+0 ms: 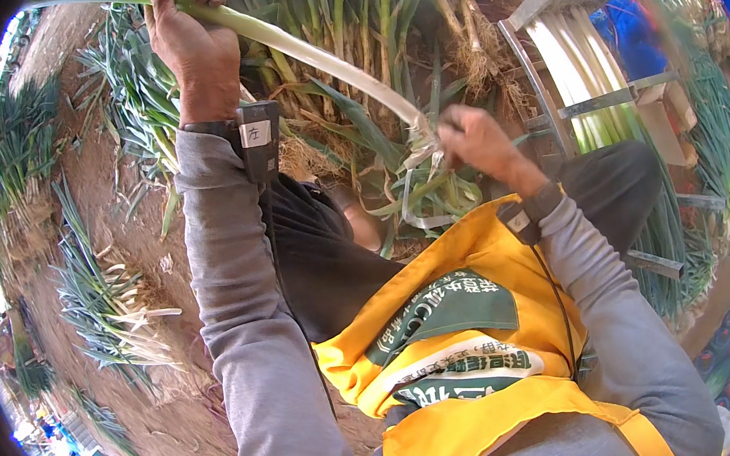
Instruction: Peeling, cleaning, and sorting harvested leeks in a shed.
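Observation:
My left hand (196,52), at the upper left, is wrapped round the green upper part of a long green onion (319,54). Its white shank slants down to the right. At the root end my right hand (478,144) has its fingers curled together, slightly blurred, close against the roots. What those fingers pinch is too small to make out. Below the root end hang pale strips of peel (418,207), over a small heap of stripped leaves (452,191) between my legs.
Upright green onions with roots (365,16) stand ahead. A metal rack (540,85) on my right holds a bundle of white-shanked onions (583,61), with a blue bundle (630,36) beside it. More onions (122,306) lie on bare soil (164,420) at left.

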`<state>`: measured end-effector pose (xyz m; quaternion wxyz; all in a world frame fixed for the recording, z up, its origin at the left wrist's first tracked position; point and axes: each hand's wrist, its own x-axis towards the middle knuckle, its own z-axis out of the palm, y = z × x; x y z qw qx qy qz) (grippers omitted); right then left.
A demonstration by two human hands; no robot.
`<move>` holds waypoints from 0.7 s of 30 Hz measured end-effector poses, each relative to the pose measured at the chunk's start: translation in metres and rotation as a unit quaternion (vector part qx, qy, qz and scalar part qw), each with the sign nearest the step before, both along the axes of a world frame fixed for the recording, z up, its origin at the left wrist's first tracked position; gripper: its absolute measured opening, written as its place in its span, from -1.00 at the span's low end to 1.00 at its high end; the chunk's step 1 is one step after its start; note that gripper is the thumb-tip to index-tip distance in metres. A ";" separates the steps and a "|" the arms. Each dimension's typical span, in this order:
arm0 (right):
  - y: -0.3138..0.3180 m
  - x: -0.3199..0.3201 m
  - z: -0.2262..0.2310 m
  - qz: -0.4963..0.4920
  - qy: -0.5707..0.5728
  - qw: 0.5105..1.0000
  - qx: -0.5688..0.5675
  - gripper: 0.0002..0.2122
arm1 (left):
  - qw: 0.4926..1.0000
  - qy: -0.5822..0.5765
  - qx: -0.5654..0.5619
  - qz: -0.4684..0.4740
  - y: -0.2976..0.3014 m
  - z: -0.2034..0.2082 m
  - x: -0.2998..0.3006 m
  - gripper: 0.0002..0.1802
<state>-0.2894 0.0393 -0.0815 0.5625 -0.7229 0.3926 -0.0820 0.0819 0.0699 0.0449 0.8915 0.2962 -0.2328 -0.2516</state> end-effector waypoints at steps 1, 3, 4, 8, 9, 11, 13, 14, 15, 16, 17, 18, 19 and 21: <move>0.000 -0.020 -0.035 0.053 0.097 0.988 -0.106 -0.77 | 1.000 -0.004 0.004 0.005 -0.007 0.002 -0.002 -0.73; 0.014 -0.023 -0.041 0.097 0.221 0.960 -0.144 -0.73 | 1.000 -0.013 0.009 0.011 -0.002 0.002 0.002 -0.74; 0.011 -0.022 -0.043 0.097 0.221 0.960 -0.142 -0.73 | 1.000 -0.013 0.011 0.011 -0.003 0.004 0.004 -0.74; 0.007 0.015 0.012 -0.063 -0.054 0.963 -0.256 -0.70 | 1.000 -0.018 -0.011 -0.014 0.003 0.001 0.014 -0.76; 0.007 0.025 0.025 -0.054 -0.079 0.958 -0.272 -0.71 | 0.999 -0.010 -0.031 -0.036 0.007 0.000 0.024 -0.75; 0.004 0.033 0.028 -0.045 -0.102 0.952 -0.284 -0.72 | 0.999 -0.003 -0.032 -0.028 -0.003 0.002 0.006 -0.71; 0.011 0.040 0.034 -0.027 -0.088 0.965 -0.245 -0.71 | 0.999 0.006 -0.041 -0.034 -0.001 0.002 0.005 -0.71; 0.013 0.042 0.036 -0.008 -0.074 0.976 -0.205 -0.70 | 0.998 0.015 -0.050 -0.038 0.000 0.000 0.007 -0.70; 0.013 0.043 0.030 0.006 -0.082 0.971 -0.225 -0.73 | 0.996 0.010 -0.062 -0.059 0.000 0.000 0.010 -0.71; 0.015 0.044 0.027 0.007 -0.082 0.971 -0.223 -0.73 | 0.996 0.010 -0.060 -0.058 0.002 0.000 0.014 -0.71; 0.017 0.047 0.026 0.016 -0.078 0.957 -0.280 -0.75 | 0.997 0.004 -0.052 -0.059 0.004 -0.002 0.018 -0.71; 0.018 0.050 0.025 0.025 -0.073 0.938 -0.337 -0.76 | 0.997 -0.001 -0.044 -0.059 0.006 -0.004 0.022 -0.71; 0.018 0.051 0.025 0.026 -0.074 0.938 -0.337 -0.76 | 0.997 -0.002 -0.044 -0.058 0.006 -0.005 0.026 -0.71; 0.016 0.054 0.025 0.032 -0.053 0.916 -0.396 -0.80 | 0.999 -0.001 -0.033 -0.039 0.006 -0.007 0.028 -0.71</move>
